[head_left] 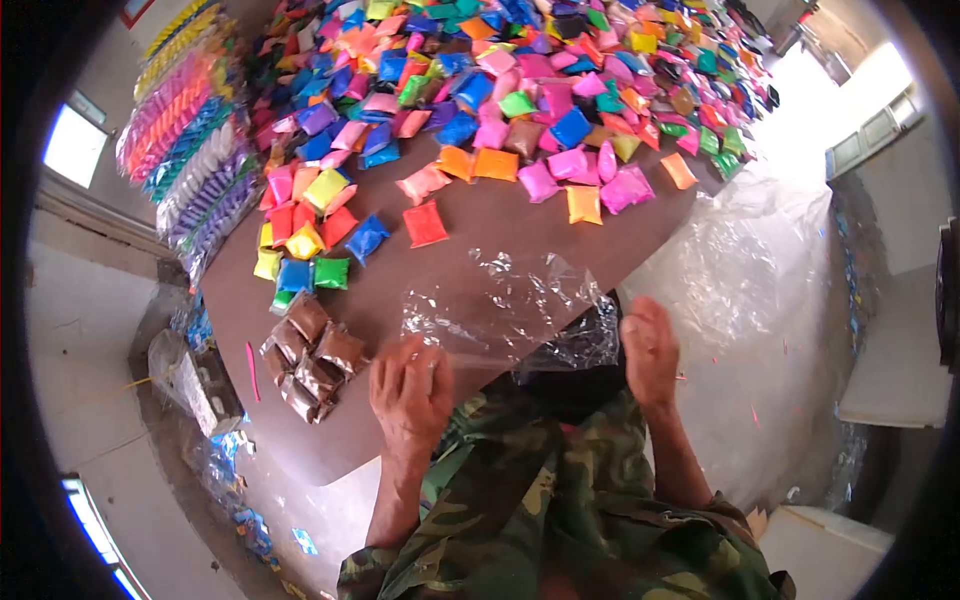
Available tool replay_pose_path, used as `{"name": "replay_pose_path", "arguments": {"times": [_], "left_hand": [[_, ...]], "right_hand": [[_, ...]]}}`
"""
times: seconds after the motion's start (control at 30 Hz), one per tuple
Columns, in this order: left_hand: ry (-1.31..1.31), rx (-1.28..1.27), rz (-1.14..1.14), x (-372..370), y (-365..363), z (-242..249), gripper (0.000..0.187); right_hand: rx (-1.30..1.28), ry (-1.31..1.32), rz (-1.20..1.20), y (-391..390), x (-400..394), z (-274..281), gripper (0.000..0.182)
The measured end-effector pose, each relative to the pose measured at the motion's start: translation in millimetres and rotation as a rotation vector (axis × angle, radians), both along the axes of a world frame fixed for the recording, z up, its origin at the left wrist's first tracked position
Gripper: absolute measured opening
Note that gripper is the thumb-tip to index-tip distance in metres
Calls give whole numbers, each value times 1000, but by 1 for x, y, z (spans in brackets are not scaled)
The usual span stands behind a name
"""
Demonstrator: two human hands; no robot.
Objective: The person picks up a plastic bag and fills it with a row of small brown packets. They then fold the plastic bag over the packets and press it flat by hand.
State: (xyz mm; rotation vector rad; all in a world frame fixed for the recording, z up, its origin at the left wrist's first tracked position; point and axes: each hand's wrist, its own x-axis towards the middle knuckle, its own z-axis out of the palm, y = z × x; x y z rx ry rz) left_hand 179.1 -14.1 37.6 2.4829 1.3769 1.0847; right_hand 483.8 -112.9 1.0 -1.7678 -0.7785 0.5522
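Note:
A clear plastic bag (490, 310) is stretched between my two hands over the table's near edge. My left hand (410, 390) is closed on the bag's left side, fingers curled. My right hand (650, 350) is closed at the bag's right edge, just beyond the table. Left of my left hand lies a clear pack of brown packets (318, 358). Past it sit a green packet (331, 272), a blue packet (295, 275) and another blue packet (367, 238). A red packet (425, 224) lies alone beyond the bag.
A large heap of colourful packets (560, 90) covers the far side of the brown table (480, 220). Stacked strips of packets (195, 130) stand at the far left. A pink strip (252, 372) lies near the left edge. Clear plastic sheeting (740, 260) hangs at the right.

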Motion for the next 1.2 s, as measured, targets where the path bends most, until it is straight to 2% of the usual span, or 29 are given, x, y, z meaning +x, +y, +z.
{"name": "replay_pose_path", "arguments": {"times": [0.1, 0.2, 0.23, 0.37, 0.53, 0.63, 0.83, 0.93, 1.13, 1.2], "left_hand": [[19, 8, -180, 17, -12, -2, 31], [93, -18, -240, 28, -11, -5, 40], [134, -47, -242, 27, -8, -11, 50], [238, -159, -163, 23, 1, -22, 57], [304, -173, -128, 17, 3, -34, 59], [305, -214, -117, 15, 3, -33, 60], [298, -271, -126, 16, 5, -28, 59], [318, -284, -125, 15, 4, -27, 59], [341, -287, -128, 14, 4, -29, 58], [347, -294, -130, 14, 4, -28, 58]], "right_hand": [[2, 256, 107, 1, -17, -2, 36], [-62, 310, 105, 9, -12, -12, 31], [-14, 292, 74, 15, -13, -8, 26], [-8, 381, 13, 32, -6, -9, 28], [-62, 411, -49, 46, -7, -11, 25], [76, 381, -30, 50, -7, -19, 20], [129, 449, -138, 61, -7, -17, 16], [164, 593, -176, 64, -2, -18, 17], [243, 457, -267, 73, -3, -44, 20], [265, 314, -260, 73, -1, -49, 20]]}}
